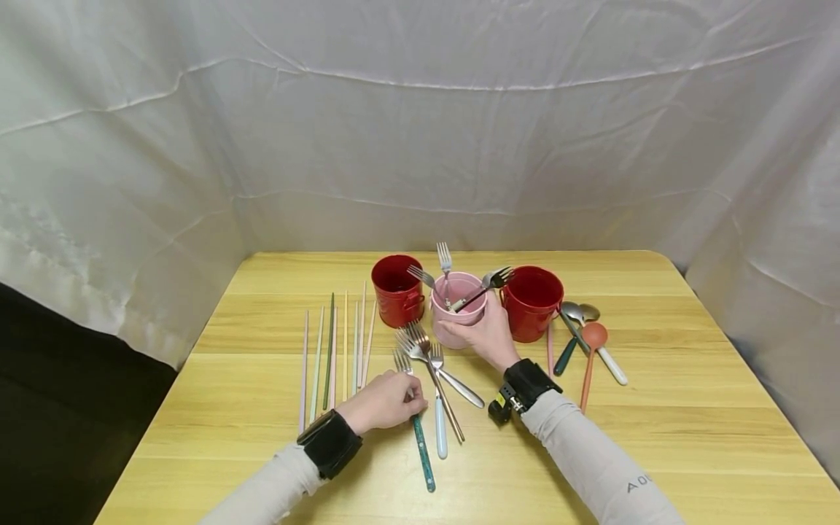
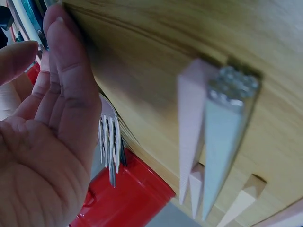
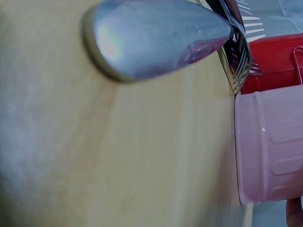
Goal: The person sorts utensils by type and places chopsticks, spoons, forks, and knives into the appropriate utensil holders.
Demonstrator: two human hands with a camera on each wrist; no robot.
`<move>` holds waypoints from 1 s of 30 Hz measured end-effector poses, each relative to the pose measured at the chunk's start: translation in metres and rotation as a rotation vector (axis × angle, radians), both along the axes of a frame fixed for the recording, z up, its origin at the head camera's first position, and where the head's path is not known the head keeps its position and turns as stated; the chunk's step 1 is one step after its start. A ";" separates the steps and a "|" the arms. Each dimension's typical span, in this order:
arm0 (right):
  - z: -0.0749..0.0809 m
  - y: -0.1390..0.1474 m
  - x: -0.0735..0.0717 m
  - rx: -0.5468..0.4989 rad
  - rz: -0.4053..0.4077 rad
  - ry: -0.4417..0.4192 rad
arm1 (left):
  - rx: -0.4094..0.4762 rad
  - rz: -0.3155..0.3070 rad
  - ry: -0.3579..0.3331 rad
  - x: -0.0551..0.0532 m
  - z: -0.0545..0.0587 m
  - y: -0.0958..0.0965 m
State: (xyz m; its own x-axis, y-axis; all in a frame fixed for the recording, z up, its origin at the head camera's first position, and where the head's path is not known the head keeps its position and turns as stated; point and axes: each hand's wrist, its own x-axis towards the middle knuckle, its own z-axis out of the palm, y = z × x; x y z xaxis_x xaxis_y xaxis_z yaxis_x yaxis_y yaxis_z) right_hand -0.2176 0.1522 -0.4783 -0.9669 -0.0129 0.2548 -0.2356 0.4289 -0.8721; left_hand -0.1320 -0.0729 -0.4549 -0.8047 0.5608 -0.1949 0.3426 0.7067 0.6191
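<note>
My left hand [image 1: 390,399] is over a teal-handled fork [image 1: 423,452] lying on the table. In the left wrist view its thumb [image 2: 19,59] stands apart from the fingertips, with the handle close by. Beside it lie a fork with a pale blue handle [image 1: 440,430], a copper-coloured fork [image 1: 449,412] and a silver fork [image 1: 462,388]. My right hand [image 1: 488,335] grips the right side of a pink bucket [image 1: 448,334], thumb across its front. Several forks lean inside the bucket, tines up, among them a dark fork [image 1: 500,277]. In the right wrist view, a silver handle end [image 3: 156,40] looms close.
Red buckets stand on both sides of the pink one, one left [image 1: 397,306] and one right [image 1: 533,313]. Several chopsticks [image 1: 328,357] lie at the left. Several spoons, including an orange spoon [image 1: 594,337], lie at the right. A pale curtain [image 1: 459,160] hangs behind the table [image 1: 656,452].
</note>
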 end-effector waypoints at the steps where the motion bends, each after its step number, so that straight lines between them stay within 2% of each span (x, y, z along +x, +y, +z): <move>1: 0.000 0.000 0.000 0.001 0.000 -0.001 | 0.002 0.008 0.002 0.000 0.000 -0.001; 7: 0.000 0.001 -0.001 -0.004 0.002 -0.009 | 0.007 0.042 -0.008 0.000 -0.001 -0.004; 23: -0.001 0.002 -0.001 -0.009 0.000 -0.010 | 0.020 0.083 -0.013 -0.001 -0.001 -0.003; 30: -0.003 0.000 -0.002 -0.002 -0.010 -0.002 | 0.022 0.100 -0.038 -0.003 -0.003 -0.003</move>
State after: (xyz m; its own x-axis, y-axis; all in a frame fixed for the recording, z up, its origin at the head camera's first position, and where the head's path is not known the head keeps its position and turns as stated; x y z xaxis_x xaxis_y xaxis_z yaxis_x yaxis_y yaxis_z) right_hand -0.2193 0.1527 -0.4813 -0.9674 -0.0032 0.2532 -0.2300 0.4293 -0.8734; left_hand -0.1349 -0.0760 -0.4577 -0.8492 0.4823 -0.2150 0.2469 0.7226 0.6457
